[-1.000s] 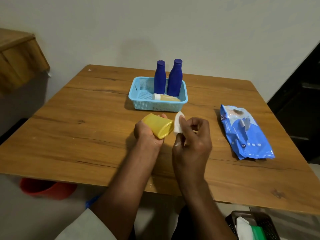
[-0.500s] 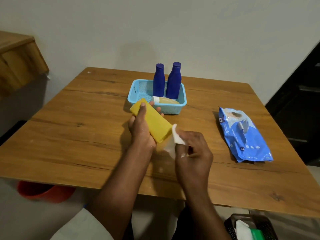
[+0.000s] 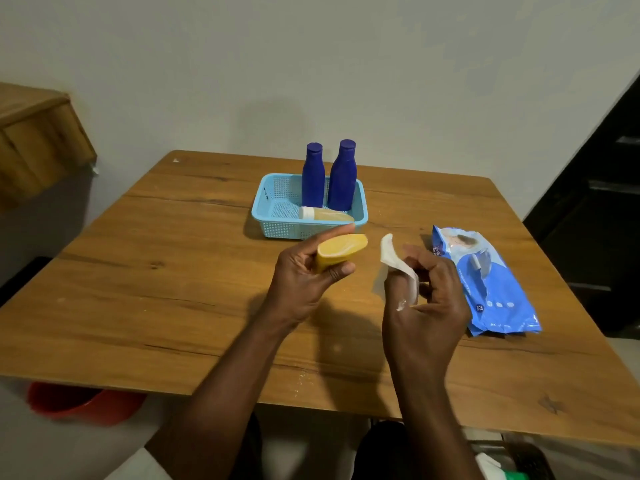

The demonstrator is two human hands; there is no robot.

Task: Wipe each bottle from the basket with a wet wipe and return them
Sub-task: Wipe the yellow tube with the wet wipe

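Gripping hands: left hand (image 3: 304, 282) curls around the yellow bottle (image 3: 341, 251); right hand (image 3: 424, 306) pinches the wipe (image 3: 394, 263) at its 3 o'clock, apart.
Table (image 3: 173, 271): the wipes pack (image 3: 485, 282) lies at 3 o'clock.
Basket (image 3: 277, 206), 12 o'clock: two blue bottles (image 3: 313, 178) upright, small bottle (image 3: 325, 214) lying inside.

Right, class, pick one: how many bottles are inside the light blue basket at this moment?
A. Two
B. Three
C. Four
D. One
B: in the basket two dark blue bottles stand upright and a small pale yellow bottle lies on its side in front of them, while the yellow bottle is out of it, held in the left hand.
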